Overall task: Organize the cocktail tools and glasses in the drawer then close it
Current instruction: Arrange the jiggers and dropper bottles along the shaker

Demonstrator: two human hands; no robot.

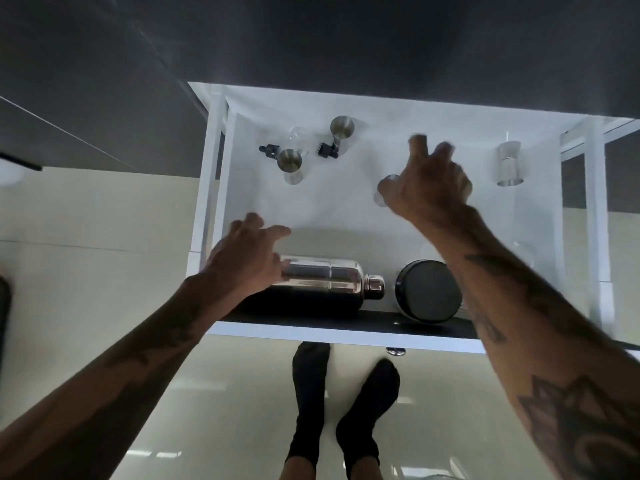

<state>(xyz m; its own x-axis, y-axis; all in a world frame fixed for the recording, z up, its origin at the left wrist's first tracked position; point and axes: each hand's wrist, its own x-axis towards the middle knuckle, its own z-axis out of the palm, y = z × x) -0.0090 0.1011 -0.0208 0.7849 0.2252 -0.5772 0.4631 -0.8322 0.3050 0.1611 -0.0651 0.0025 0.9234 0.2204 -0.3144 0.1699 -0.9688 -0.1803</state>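
The white drawer (pixel 311 332) stands pulled out below me. A shiny cocktail shaker (pixel 329 278) lies on its side along the front, cap to the right, beside a black round tin (pixel 429 292). My left hand (pixel 242 258) hovers over the shaker's base end with its fingers spread. My right hand (pixel 429 181), blurred, is spread above a small glass (pixel 381 195) mid-drawer. At the back left stand two steel jiggers (pixel 342 128) (pixel 290 161), two black-capped dropper bottles (pixel 269 149) (pixel 327 150) and a clear glass (pixel 298 135). A steel jigger (pixel 508 164) stands at the back right.
A faint clear glass (pixel 523 254) sits near the drawer's right wall, partly hidden by my right forearm. The drawer's knob (pixel 396 351) pokes out at the front. My feet in black socks (pixel 311 393) stand on glossy pale floor tiles just below the drawer front.
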